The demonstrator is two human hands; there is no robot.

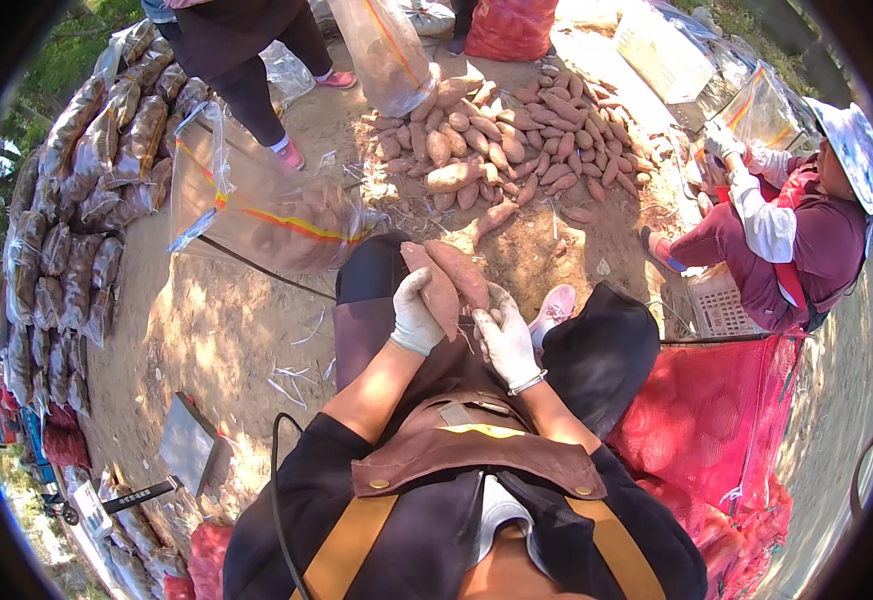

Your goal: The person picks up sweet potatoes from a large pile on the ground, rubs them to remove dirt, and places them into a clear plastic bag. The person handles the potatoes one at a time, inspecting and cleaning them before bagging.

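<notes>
Both my hands wear pale work gloves and are raised over my lap. My left hand (416,313) is closed around a sweet potato (434,291), which points down toward my lap. A second sweet potato (459,271) lies against it on the right, its lower end in the fingers of my right hand (506,336). Beyond my knees a large heap of sweet potatoes (511,135) lies on the dirt ground. An open clear plastic bag (256,202) with an orange and yellow stripe, partly filled with sweet potatoes, lies just past my left knee.
A co-worker in a sun hat (796,217) sits at the right beside a plastic crate (723,301). Red mesh sacks (706,412) stand at my right. Filled bags (76,277) are stacked at the far left, and a platform scale (190,442) stands lower left. Another person (238,67) stands ahead.
</notes>
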